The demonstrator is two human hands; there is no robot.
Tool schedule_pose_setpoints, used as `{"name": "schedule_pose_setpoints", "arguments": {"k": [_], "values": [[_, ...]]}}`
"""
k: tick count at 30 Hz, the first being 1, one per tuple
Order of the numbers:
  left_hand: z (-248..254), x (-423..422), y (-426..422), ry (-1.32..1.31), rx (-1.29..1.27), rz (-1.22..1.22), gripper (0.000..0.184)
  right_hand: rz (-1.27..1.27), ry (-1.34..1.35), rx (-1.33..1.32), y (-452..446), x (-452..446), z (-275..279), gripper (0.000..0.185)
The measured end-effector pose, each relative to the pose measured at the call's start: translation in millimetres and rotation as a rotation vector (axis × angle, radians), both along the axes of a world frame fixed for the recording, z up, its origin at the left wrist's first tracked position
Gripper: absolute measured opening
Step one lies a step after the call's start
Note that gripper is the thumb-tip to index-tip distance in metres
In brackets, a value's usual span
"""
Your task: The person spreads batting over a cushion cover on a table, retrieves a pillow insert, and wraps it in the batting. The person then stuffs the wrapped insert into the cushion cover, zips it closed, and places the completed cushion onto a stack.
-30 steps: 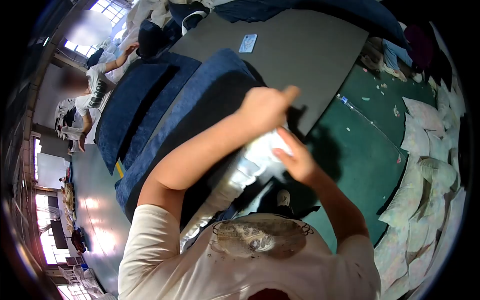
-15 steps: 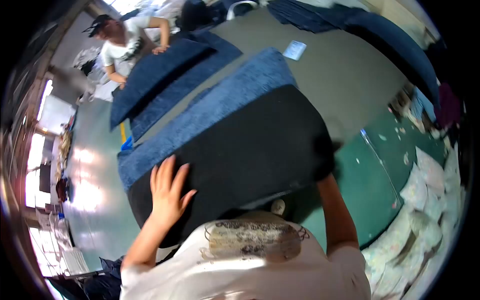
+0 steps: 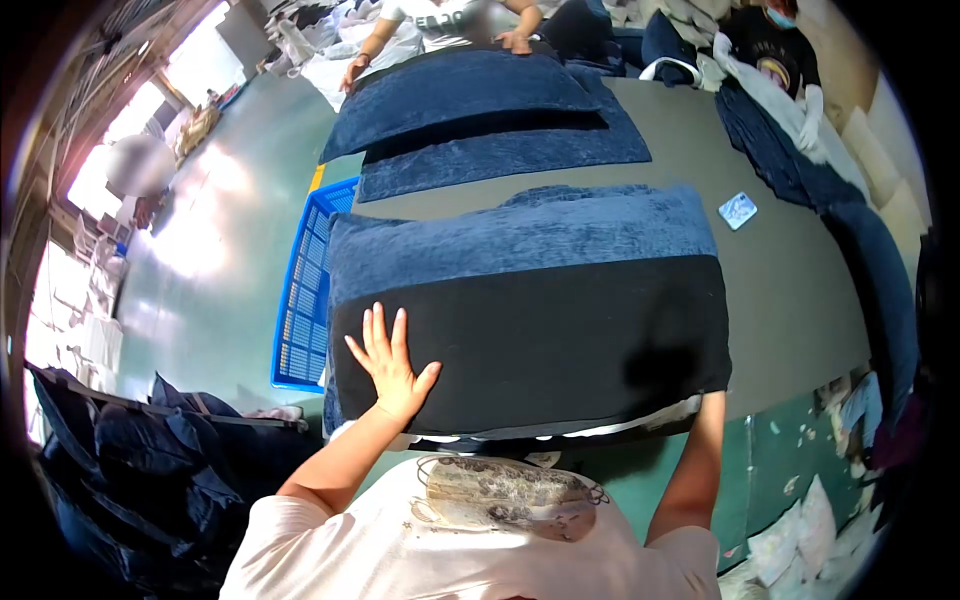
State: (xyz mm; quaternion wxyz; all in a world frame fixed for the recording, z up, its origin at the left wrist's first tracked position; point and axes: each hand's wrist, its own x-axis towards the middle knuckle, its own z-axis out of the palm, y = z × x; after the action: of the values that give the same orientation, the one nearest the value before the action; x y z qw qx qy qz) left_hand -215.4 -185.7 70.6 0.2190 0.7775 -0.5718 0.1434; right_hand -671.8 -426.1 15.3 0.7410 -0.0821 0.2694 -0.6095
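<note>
A large stuffed cushion [image 3: 530, 340] lies in front of me, with a black face and a blue plush band along its far side. My left hand [image 3: 392, 370] rests on the left part of the black face, open, fingers spread. At the near right corner, my right forearm [image 3: 690, 470] reaches up to the cushion. The fingers of that hand are hidden inside or beneath the corner; I cannot tell which. White material shows along the cushion's near edge.
The cushion lies on a grey table [image 3: 800, 300] with a phone-like item [image 3: 738, 211]. A blue crate [image 3: 300, 320] stands left. Across the table, one person handles a dark blue cushion [image 3: 460, 95]; another, masked and gloved, holds fabric. Dark cushions [image 3: 150, 470] fill the lower left.
My view has swung, and the cushion now lies squarer to me. The left hand still presses on its face, and the right hand remains at the right corner. The masked person has come into view.
</note>
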Motion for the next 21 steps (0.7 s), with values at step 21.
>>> {"name": "schedule_pose_setpoints", "arguments": {"k": [21], "values": [[-73.5,184.6,201.9,1.807,0.517,-0.146,0.043,0.82,0.29,0.404,376.4,253.3,-109.7,0.036]]}}
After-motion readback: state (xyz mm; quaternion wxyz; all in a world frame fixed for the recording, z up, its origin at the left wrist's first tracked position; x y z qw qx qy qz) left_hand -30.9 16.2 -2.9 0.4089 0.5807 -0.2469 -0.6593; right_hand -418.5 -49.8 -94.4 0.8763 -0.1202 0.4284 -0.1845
